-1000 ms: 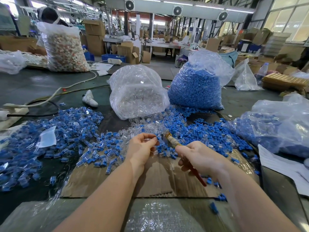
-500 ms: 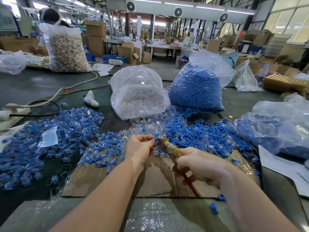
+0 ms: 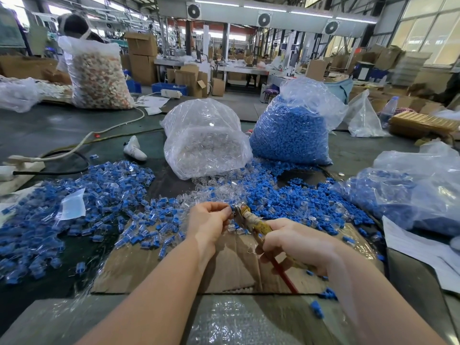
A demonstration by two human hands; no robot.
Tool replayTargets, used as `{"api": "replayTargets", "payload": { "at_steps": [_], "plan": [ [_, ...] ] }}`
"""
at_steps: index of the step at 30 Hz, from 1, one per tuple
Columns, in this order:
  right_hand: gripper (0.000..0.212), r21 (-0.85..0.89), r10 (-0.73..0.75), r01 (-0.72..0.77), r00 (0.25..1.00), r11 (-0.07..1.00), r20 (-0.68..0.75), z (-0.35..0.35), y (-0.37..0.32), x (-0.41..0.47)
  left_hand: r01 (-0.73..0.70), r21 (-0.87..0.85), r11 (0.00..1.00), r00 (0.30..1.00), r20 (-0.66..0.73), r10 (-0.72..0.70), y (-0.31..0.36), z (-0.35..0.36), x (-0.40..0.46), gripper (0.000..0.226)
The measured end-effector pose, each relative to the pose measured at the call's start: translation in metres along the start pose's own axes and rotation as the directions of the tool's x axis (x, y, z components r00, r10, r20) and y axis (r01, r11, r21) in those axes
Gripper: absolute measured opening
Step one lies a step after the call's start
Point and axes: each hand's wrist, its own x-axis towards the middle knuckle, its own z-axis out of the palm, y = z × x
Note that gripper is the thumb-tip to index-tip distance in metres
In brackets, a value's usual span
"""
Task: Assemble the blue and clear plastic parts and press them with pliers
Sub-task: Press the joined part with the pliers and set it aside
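My left hand (image 3: pixel 209 220) pinches a small blue and clear part at its fingertips, mostly hidden by the fingers. My right hand (image 3: pixel 296 242) grips the pliers (image 3: pixel 254 220) by their taped yellow and red handles. The plier jaws sit right at my left fingertips, at the part. Loose blue parts (image 3: pixel 286 195) and clear parts (image 3: pixel 214 188) are heaped just beyond my hands. A spread of joined blue-and-clear pieces (image 3: pixel 99 195) lies to the left.
A bag of clear parts (image 3: pixel 206 143) and a bag of blue parts (image 3: pixel 291 130) stand behind the heaps. Another bag of blue pieces (image 3: pixel 410 195) lies at right. Flat cardboard (image 3: pixel 234 265) lies under my hands. Cables and a white item (image 3: pixel 134 150) lie left.
My right hand has swung the pliers leftward, bringing the jaws up to my left fingertips. My left hand has stayed in place, still pinching the part.
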Motion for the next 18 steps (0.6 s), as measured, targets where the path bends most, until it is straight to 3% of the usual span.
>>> {"api": "replayTargets", "payload": {
  "at_steps": [5, 10, 14, 18],
  "plan": [
    [0.028, -0.145, -0.034, 0.028, 0.998, 0.989, -0.044, 0.0024, -0.001, 0.0006, 0.01, -0.053, 0.999, 1.0, -0.007, -0.011, -0.0001, 0.0032, -0.0028, 0.01],
    [0.008, -0.198, -0.061, 0.043, 0.994, 0.979, -0.087, 0.0047, 0.0017, 0.0021, 0.011, -0.077, 0.997, 1.0, -0.009, -0.012, 0.0008, 0.0054, -0.006, 0.01],
    [0.008, -0.187, -0.083, 0.064, 0.992, 0.98, -0.093, 0.0075, 0.0041, 0.0013, 0.01, -0.069, 0.998, 1.0, -0.02, -0.012, -0.001, 0.0056, -0.0053, 0.01],
    [0.022, -0.131, -0.111, 0.091, 0.982, 0.987, -0.156, 0.0062, 0.0071, 0.0001, -0.022, -0.049, 0.999, 0.999, -0.037, 0.02, -0.0025, -0.0012, -0.0039, 0.008]
  ]
}}
